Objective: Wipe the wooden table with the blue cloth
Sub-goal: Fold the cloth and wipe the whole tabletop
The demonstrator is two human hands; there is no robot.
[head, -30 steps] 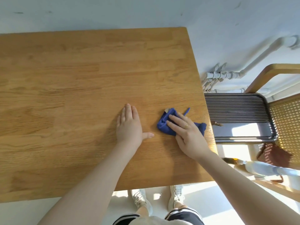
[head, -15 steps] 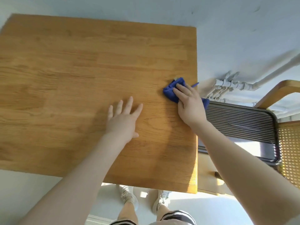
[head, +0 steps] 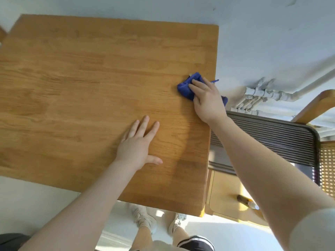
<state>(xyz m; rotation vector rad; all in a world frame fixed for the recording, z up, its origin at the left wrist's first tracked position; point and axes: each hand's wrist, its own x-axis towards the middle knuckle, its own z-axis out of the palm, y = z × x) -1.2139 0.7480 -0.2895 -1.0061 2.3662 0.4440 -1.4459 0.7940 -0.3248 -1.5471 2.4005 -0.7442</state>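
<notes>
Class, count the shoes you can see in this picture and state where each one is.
2. The left shoe and the right shoe stand on the floor below the table's near edge; none seem hidden.

A dark ribbed tray (head: 272,138) is lying at three o'clock, with pale pipes (head: 262,95) running along the light wall (head: 272,33) just above it. A cane-backed wooden chair (head: 326,160) is showing at the right edge. Toward five o'clock a bottle (head: 247,201) is lying on a low wooden surface (head: 224,196). Two light sneakers (head: 145,218) are standing on the pale floor (head: 226,238) at six o'clock
</notes>
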